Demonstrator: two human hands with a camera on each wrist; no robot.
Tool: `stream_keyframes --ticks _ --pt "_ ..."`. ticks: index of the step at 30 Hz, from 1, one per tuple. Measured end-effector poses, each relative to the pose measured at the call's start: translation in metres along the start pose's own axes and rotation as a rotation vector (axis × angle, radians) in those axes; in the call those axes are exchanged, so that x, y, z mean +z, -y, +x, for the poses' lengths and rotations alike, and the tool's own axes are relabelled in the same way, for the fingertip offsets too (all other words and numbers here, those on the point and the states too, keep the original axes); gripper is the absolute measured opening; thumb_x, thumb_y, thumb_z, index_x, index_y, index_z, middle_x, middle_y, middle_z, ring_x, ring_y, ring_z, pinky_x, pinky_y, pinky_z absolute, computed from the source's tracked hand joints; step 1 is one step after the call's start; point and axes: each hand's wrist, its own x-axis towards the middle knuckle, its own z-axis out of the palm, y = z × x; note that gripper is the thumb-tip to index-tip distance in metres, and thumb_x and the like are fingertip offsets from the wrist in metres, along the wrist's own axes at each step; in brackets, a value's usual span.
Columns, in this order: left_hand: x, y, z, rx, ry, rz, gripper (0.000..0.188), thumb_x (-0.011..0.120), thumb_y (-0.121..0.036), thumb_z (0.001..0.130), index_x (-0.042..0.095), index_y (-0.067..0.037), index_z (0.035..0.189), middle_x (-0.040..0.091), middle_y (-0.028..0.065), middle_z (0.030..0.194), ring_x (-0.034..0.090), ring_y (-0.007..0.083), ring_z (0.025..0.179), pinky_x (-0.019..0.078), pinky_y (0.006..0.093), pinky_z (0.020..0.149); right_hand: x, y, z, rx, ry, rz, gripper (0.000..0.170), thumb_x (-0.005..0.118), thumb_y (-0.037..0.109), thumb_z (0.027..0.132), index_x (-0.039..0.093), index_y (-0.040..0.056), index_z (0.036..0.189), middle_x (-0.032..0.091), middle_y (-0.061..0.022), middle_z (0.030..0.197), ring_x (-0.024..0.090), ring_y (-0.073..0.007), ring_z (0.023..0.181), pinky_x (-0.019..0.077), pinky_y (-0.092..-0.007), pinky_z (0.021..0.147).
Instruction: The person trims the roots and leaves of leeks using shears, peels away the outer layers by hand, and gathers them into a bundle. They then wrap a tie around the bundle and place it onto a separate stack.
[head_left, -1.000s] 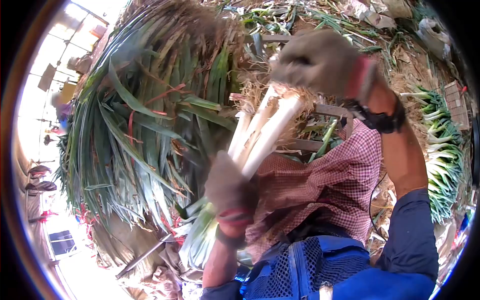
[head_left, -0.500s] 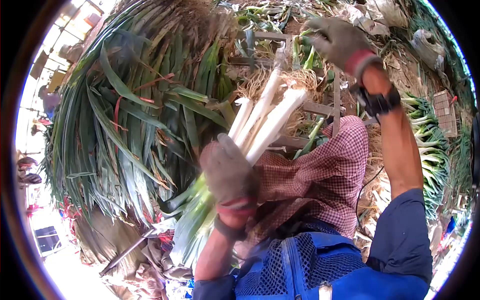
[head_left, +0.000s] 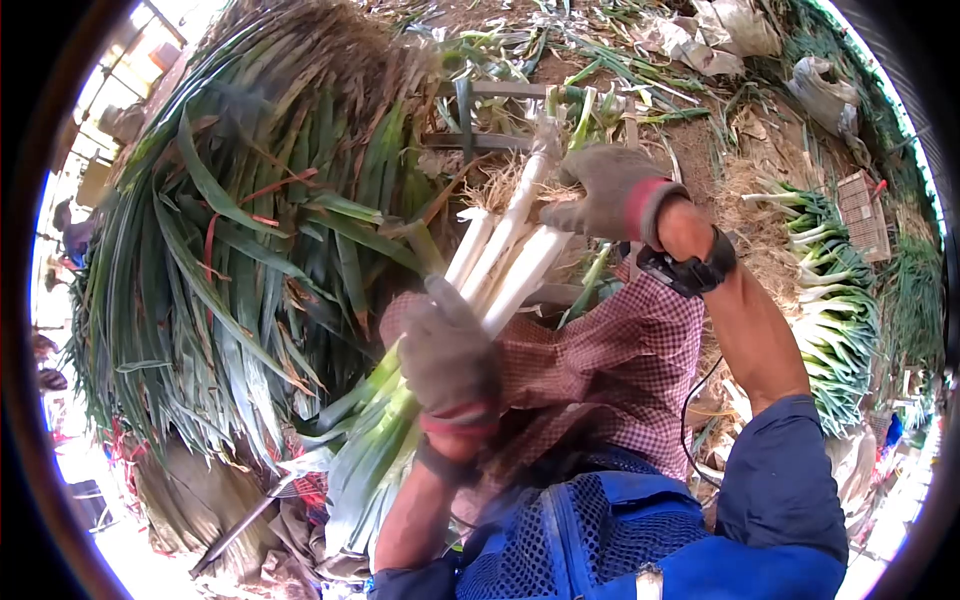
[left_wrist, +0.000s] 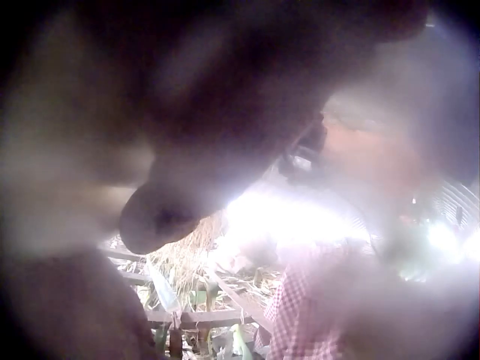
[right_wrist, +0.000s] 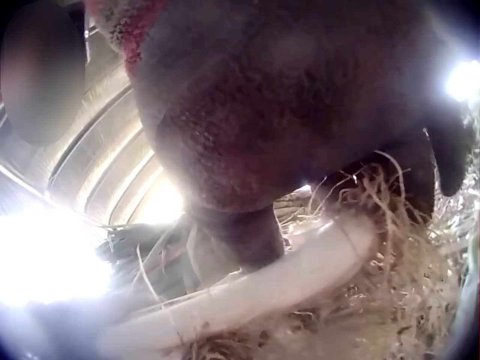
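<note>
My gloved left hand [head_left: 450, 355] grips a small bunch of leeks [head_left: 525, 272] around the stalks, thumb laid along them. The white ends point up and away, and the green leaves [head_left: 375, 450] hang down toward my left forearm. At the root end of the rightmost stalk is my gloved right hand [head_left: 615, 195]. In the right wrist view its thumb presses the white leek stalk [right_wrist: 262, 289], with the fingers around the pale, stringy roots [right_wrist: 390, 225]. A dark, blurred glove [left_wrist: 217, 112] fills much of the left wrist view.
A big heap of untrimmed leeks [head_left: 270, 230] stands at the left. Wooden slats [head_left: 490, 142] lie beyond the bunch, among scattered leaves. Cleaned leeks [head_left: 835, 310] form a row at the right, near a crate [head_left: 862, 215]. A checked cloth [head_left: 620, 360] covers the lap.
My right hand swung off the roots, out to the upper right, and has come back down to the rightmost leek's root end. My left hand keeps its grip on the bunch.
</note>
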Motion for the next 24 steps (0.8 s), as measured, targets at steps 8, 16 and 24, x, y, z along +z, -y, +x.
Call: stream_keyframes --ticks 8,16,24 --pt "-0.002 -0.007 0.0 0.048 -0.155 0.135 0.04 0.056 -0.009 0.1 0.061 0.005 0.138 0.066 0.0203 0.116 0.067 0.0313 0.098 0.0524 0.0409 0.076 0.015 -0.028 0.006 -0.075 0.269 0.211 0.053 0.072 0.052 0.097 0.076 0.0 0.088 0.072 -0.0162 0.078 0.071 -0.0286 0.074 0.0543 -0.0453 0.074" --pt "-0.024 -0.001 -0.01 -0.018 0.05 -0.096 0.095 0.089 -0.042 0.077 0.051 0.007 0.149 0.061 0.0227 0.128 0.064 0.0368 0.111 0.0512 0.0462 0.092 0.036 -0.216 0.036 0.531 -0.602 0.061 0.023 0.062 0.015 0.096 0.078 0.0056 0.111 0.077 -0.0215 0.097 0.076 -0.0352 0.093 0.0609 -0.0443 0.083" --pt "-0.015 -0.017 -0.007 -0.007 0.053 -0.074 0.111 0.09 -0.046 0.072 0.041 0.009 0.156 0.059 0.0266 0.137 0.062 0.0434 0.124 0.0495 0.0532 0.107 -0.005 -0.158 0.056 -0.143 -0.305 0.532 0.077 0.064 0.063 0.102 0.053 0.006 0.152 0.066 -0.0244 0.141 0.072 -0.0287 0.117 0.0605 -0.0441 0.094"
